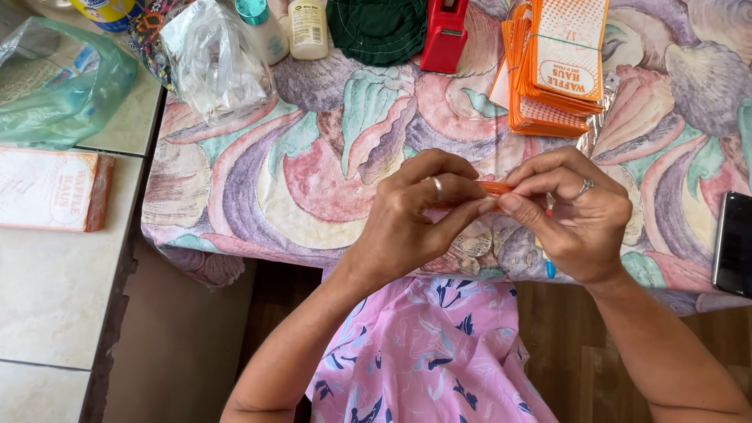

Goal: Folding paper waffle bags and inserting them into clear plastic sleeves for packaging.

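Pink flowered cloth (439,352) covers the person's lap at the bottom of the view, with both forearms rising from it toward the counter's (313,180) near edge. Left hand (407,219) and right hand (576,215) meet just in front of that edge, each wearing a ring, and between them they pinch a small orange paper piece (495,188). Each grip is clenched on it: the left thumb and fingers close over its left end, the right thumb and forefinger press on its right end, so only a thin orange strip shows between the fingertips. How it is folded cannot be told.

A cloth printed with large shell shapes in pink, purple and green covers the counter. Farther back, to the right of centre, lies a stack of orange and white paper sleeves (552,66), the upper bundle bound with a band and set crooked on the lower ones. Left of the stack stands a red tape dispenser (444,31), then a dark green round cloth (380,27), a small cream bottle (308,27) and a crumpled clear plastic bag (211,59). A dark phone (734,243) lies at the right edge. On the tiled surface (55,298) to the left sit a greenish plastic bag (59,82) and a wrapped pack of orange sleeves (51,190).
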